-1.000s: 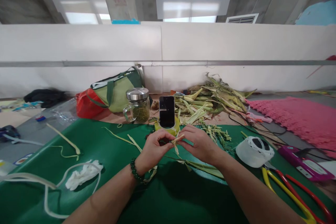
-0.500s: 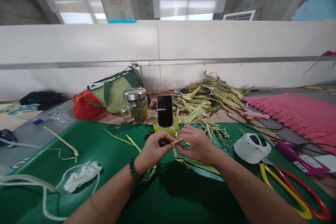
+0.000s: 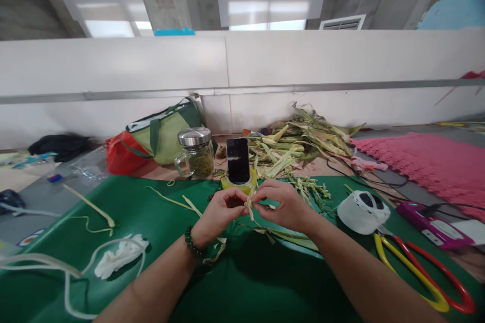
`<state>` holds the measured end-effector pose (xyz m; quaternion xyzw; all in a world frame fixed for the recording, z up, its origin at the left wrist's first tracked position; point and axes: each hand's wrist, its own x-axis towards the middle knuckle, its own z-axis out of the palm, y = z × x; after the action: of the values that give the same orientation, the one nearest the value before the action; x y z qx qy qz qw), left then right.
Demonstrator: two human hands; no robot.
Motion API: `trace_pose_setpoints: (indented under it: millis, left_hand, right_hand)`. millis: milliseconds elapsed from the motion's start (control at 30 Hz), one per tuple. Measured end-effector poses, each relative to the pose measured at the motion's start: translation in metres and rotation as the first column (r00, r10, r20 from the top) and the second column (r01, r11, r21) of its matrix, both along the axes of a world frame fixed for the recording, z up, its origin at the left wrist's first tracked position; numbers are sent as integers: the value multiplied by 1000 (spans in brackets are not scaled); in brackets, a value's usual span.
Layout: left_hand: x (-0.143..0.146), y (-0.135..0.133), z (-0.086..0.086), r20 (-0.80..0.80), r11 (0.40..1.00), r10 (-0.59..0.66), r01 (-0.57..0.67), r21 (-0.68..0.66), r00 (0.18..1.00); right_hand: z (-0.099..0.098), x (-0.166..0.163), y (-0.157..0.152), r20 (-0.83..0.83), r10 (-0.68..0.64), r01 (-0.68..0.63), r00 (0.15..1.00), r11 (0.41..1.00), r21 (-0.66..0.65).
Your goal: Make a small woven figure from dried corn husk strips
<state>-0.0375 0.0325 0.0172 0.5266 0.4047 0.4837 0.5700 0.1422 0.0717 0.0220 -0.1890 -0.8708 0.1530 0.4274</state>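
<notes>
The left hand [image 3: 223, 212] pinches a small twisted husk piece [image 3: 249, 203] between thumb and forefinger, just off its fingertips to the right. The right hand [image 3: 282, 206] meets it from the other side, thumb and forefinger narrow at its right edge. The husk piece therefore lies between the two hands, touching both, neither clearly nearer; its long axis runs roughly up and away, across the line joining the fingertips, with a loose end hanging down. Beneath the right hand, husk strips [image 3: 290, 237] lie on the green mat [image 3: 242, 287]. Just beyond both hands stands a phone [image 3: 238, 160].
</notes>
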Motion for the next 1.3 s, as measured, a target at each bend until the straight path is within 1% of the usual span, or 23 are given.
trace_pose_setpoints:
  millis: [67, 200, 300, 367, 433, 500, 567, 633, 700, 733, 767, 800, 833, 900, 967, 1033, 1100, 1167, 1200, 1267, 1300]
  left_hand:
    - [-1, 0, -1, -43, 999, 31, -29, 36, 999]
    - [0, -1, -2, -184, 990, 92, -70, 125, 979]
    - [2, -2, -2, -260, 981, 128, -84, 173, 957]
    - [3, -2, -3, -273, 980, 136, -90, 175, 952]
    - [4, -1, -4, -223, 987, 115, -87, 134, 968]
    - [4, -1, -5, -120, 996, 80, -73, 59, 990]
    - [5, -1, -5, -14, 998, 57, -57, -12, 998]
    - [6, -1, -3, 51, 997, 48, -45, -59, 998]
    - [6, -2, -2, 86, 996, 46, -39, -79, 995]
    - [6, -2, -1, 96, 996, 42, -34, -84, 994]
    - [6, -3, 0, 100, 996, 34, -25, -84, 994]
    - [6, -3, 1, 94, 997, 24, -17, -78, 995]
    - [5, -3, 1, 80, 998, 18, -12, -65, 997]
    - [4, -2, 1, 29, 999, 31, -31, -13, 999]
    - [3, -2, 1, -24, 995, 78, -76, 62, 997]
    - [2, -1, -1, -89, 989, 105, -95, 113, 990]
    - [2, -1, -3, -176, 986, 112, -88, 142, 978]
    - [1, 0, -3, -241, 985, 108, -71, 156, 964]
    - [0, 0, -3, -246, 986, 101, -63, 156, 964]
    - [0, -1, -1, -204, 991, 67, -40, 131, 977]
    - [0, -1, 1, -162, 994, 46, -28, 110, 986]
  right_hand:
    - [2, 1, -1, 48, -11, 8, 999, 997, 80]
    - [6, 3, -4, 144, -40, 8, 989, 976, 218]
    - [6, 2, -8, 205, -115, 41, 972, 941, 337]
    - [4, 0, -11, 218, -189, 84, 957, 906, 416]
    - [1, -3, -14, 178, -237, 143, 955, 895, 423]
    - [-2, -6, -16, 89, -237, 195, 967, 922, 335]
    - [-4, -9, -16, -14, -207, 206, 978, 960, 189]
    - [-5, -12, -16, -102, -191, 193, 976, 981, 15]
    - [-6, -14, -16, -148, -187, 164, 971, 974, -158]
    - [-6, -14, -16, -158, -184, 147, 970, 964, -220]
    - [-6, -15, -16, -161, -181, 137, 970, 959, -249]
    - [-6, -14, -16, -159, -176, 136, 971, 962, -235]
    - [-5, -14, -16, -149, -174, 146, 973, 973, -181]
    - [-4, -11, -15, -105, -191, 192, 976, 981, 4]
    - [-1, -8, -14, -19, -213, 213, 977, 958, 193]
    - [2, -4, -12, 105, -210, 164, 972, 927, 336]
    - [6, -1, -11, 218, -205, 90, 954, 892, 442]
    - [7, 1, -10, 274, -209, 48, 939, 867, 496]
    - [7, 1, -11, 271, -211, 50, 939, 864, 500]
    - [5, 0, -13, 210, -201, 87, 957, 887, 453]
    - [3, -2, -14, 150, -190, 117, 970, 910, 397]
